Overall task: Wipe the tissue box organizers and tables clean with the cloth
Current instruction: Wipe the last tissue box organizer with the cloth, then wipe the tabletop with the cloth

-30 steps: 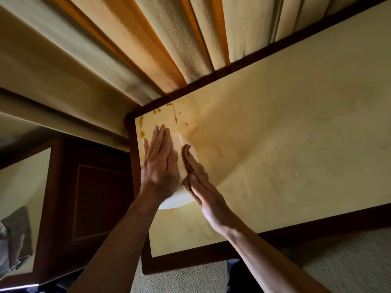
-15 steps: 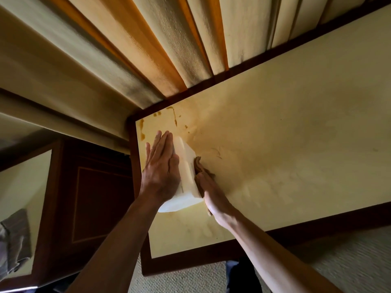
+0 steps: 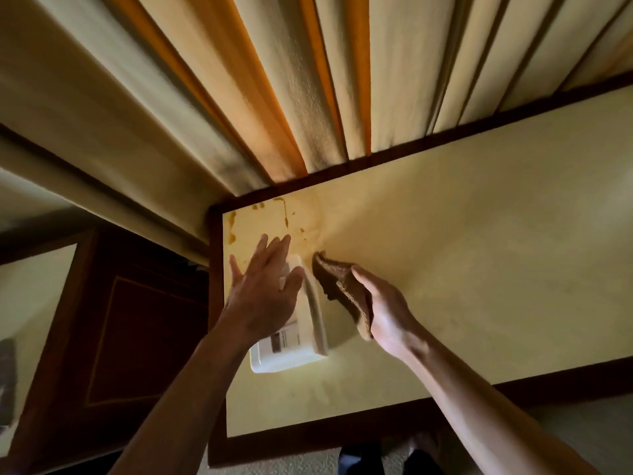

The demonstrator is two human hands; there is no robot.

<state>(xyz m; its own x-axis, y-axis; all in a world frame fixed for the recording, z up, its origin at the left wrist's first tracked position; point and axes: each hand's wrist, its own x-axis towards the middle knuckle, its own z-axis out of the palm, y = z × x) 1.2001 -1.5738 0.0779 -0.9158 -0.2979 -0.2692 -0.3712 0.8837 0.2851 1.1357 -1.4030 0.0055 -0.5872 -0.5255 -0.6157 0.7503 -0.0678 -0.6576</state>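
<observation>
A white tissue box organizer (image 3: 291,351) lies near the left end of the cream table top (image 3: 462,252), with a printed label on its upward face. My left hand (image 3: 263,289) lies over the box with fingers spread and straight. My right hand (image 3: 383,310) holds a brown cloth (image 3: 342,286) just right of the box, the cloth lifted off the box's side and hanging from my fingers. Brown stains (image 3: 284,210) mark the table's far left corner.
Striped cream and orange curtains (image 3: 274,97) hang right behind the table. A dark wooden cabinet (image 3: 130,330) stands to the left, and a second cream surface (image 3: 30,303) with a grey cloth (image 3: 7,375) lies at the far left edge. Carpet (image 3: 582,430) lies beneath.
My right hand pulled the cloth away from the box's right side and turned outward. My left hand's fingers spread, and the box's label now shows.
</observation>
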